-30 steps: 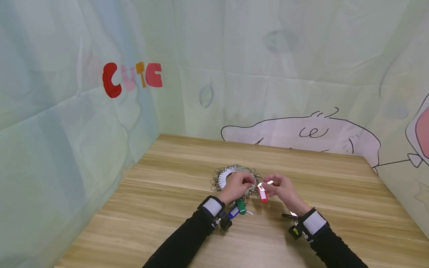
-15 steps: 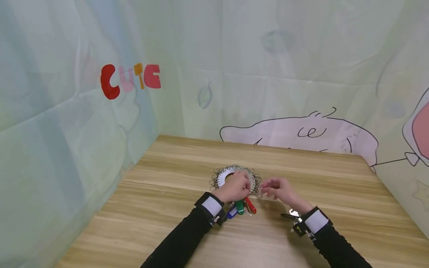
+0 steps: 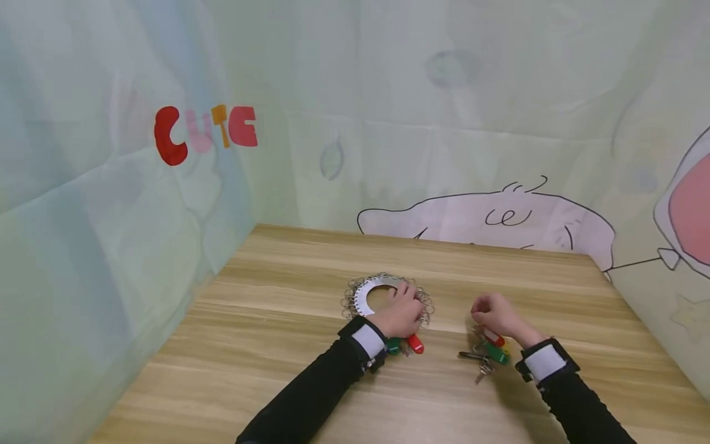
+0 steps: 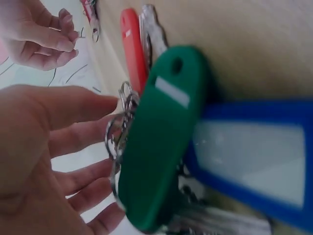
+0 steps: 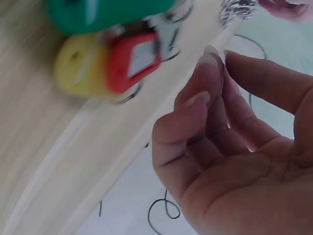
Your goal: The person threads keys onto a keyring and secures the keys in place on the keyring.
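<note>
A flat metal ring point(image 3: 363, 299) edged with small wire loops lies on the table. My left hand point(image 3: 396, 311) rests over its right side, fingers spread and relaxed. In the left wrist view, its thumb is beside the small loops. A green key tag point(image 4: 161, 127), a blue key tag point(image 4: 249, 152) and a red key tag point(image 4: 132, 44) hang there with keys. My right hand point(image 3: 499, 317) hovers above a loose pile of keys point(image 3: 484, 370) with a red tag point(image 3: 492, 336), a green tag point(image 3: 496, 353) and a yellow tag point(image 5: 78, 66). Its fingers are loosely bent around nothing visible.
The wooden table point(image 3: 288, 351) meets printed fabric walls point(image 3: 310, 92) at the back and sides. A dark slim item point(image 3: 470, 355) lies at the left of the loose pile; its kind is unclear.
The red tag and its key left my right hand and now lie by the metal ring. My right hand moved right, towards the loose keys. The left hand's fingers have spread over the ring.
</note>
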Demonstrator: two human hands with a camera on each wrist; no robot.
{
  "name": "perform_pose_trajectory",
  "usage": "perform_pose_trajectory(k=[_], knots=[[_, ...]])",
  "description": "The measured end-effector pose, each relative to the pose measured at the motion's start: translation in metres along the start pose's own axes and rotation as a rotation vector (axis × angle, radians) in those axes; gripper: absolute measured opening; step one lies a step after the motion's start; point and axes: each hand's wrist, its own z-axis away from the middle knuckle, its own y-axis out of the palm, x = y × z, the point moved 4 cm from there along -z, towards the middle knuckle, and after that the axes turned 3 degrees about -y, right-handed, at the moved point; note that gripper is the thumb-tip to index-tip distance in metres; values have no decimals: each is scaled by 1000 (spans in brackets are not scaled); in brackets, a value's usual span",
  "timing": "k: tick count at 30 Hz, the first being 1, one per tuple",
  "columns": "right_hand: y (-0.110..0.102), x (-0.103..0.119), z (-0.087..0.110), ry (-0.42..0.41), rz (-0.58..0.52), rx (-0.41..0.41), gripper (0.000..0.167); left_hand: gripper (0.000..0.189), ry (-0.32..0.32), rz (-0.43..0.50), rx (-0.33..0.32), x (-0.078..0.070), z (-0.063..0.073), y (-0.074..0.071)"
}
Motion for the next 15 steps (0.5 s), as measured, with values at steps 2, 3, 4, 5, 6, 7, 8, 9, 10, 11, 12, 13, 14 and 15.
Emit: perform_pose_trajectory(k=[2, 3, 4, 5, 6, 7, 8, 9, 10, 11, 12, 13, 14, 15], knots=[[-1, -3, 3, 38, 48, -13, 7, 17, -12, -28, 13, -2, -1, 2], [-2, -5, 4, 66, 57, -18, 8, 18, -14, -36, 17, -3, -2, 3], [-1, -6, 5, 84, 61, -17, 10, 18, -16, -42, 21, -4, -2, 3], [-1, -8, 6, 104, 64, -14, 12, 18, -17, -49, 25, -5, -3, 3], [0, -9, 7, 119, 78, -10, 16, 17, -16, -55, 29, -7, -3, 3], [1, -11, 8, 136, 94, -7, 18, 16, -15, -60, 36, -8, -4, 3], [3, -12, 8, 152, 115, -4, 21, 17, -15, -68, 39, -9, -4, 3], [4, -13, 9, 160, 136, -4, 22, 17, -15, -70, 45, -10, -5, 3], [5, -14, 9, 165, 157, -2, 22, 19, -15, -64, 52, -11, -6, 4], [6, -15, 9, 173, 173, -1, 22, 20, -12, -58, 57, -11, -7, 5], [7, -15, 9, 179, 186, -2, 21, 21, -10, -50, 61, -11, -7, 5], [7, -16, 8, 185, 189, -5, 22, 22, -10, -39, 64, -11, -8, 6], [8, -16, 8, 188, 189, -7, 22, 24, -9, -26, 68, -11, -8, 6], [8, -17, 8, 194, 185, -12, 23, 24, -6, -14, 72, -10, -9, 6]])
